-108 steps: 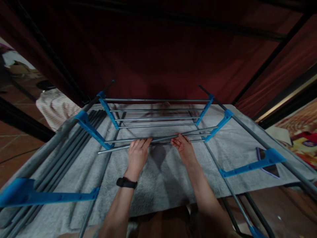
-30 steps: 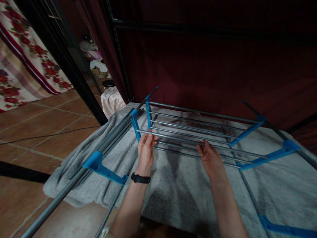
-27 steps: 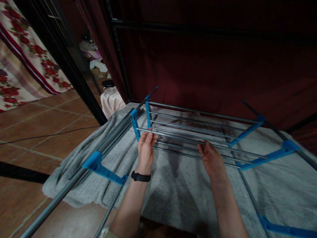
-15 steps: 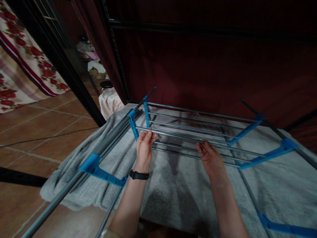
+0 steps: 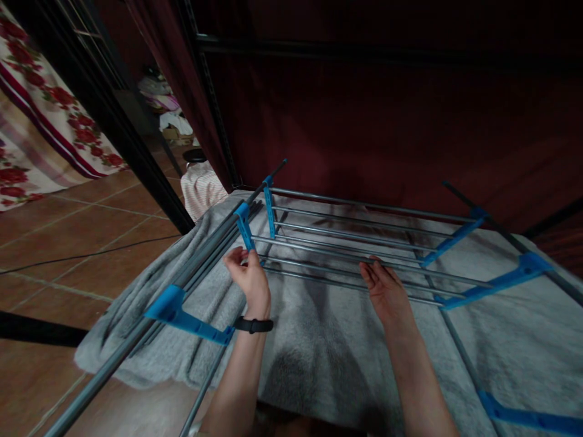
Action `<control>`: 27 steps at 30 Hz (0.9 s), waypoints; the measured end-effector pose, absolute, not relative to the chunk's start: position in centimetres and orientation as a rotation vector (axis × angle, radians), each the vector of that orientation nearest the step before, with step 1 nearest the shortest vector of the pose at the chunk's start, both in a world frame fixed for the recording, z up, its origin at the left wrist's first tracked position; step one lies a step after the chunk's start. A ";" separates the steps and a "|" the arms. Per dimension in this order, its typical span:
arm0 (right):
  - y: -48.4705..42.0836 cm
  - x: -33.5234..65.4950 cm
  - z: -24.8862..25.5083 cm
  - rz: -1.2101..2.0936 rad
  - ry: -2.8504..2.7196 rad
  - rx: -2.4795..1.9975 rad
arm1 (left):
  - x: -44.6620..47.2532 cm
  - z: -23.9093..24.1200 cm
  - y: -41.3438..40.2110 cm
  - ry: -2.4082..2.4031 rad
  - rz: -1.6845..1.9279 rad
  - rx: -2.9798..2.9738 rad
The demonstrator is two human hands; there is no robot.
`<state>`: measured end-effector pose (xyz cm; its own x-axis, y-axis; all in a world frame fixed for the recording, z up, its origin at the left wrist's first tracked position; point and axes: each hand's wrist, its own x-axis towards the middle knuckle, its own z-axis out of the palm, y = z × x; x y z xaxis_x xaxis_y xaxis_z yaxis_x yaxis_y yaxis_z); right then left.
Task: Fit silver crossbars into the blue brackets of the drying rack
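I'm watching the thin grey metal rod [image 5: 314,263] lying across the rack, second from the near side. The left hand [image 5: 248,276] sits at its left end, fingers curled closed where it meets the blue plastic bracket [image 5: 245,227]; I cannot tell which of the two it pinches. The right hand [image 5: 385,290] lies flat and unclenched, fingertips [image 5: 374,264] touching the rod's middle. A fluffy grey towel [image 5: 319,346] is spread beneath, over the brown tiled floor [image 5: 68,243].
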<state>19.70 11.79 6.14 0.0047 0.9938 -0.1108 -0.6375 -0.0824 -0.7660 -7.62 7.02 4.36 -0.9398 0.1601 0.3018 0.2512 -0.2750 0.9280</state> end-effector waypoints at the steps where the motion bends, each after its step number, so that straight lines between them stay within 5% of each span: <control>1: 11.8 19.7 6.1 1.501 -0.608 -0.780 | -8.0 4.2 7.1 -1.856 -2.351 -0.554; 27: 11.8 19.6 5.7 1.485 -0.593 -0.764 | -9.6 3.7 8.6 -1.887 -2.396 -0.717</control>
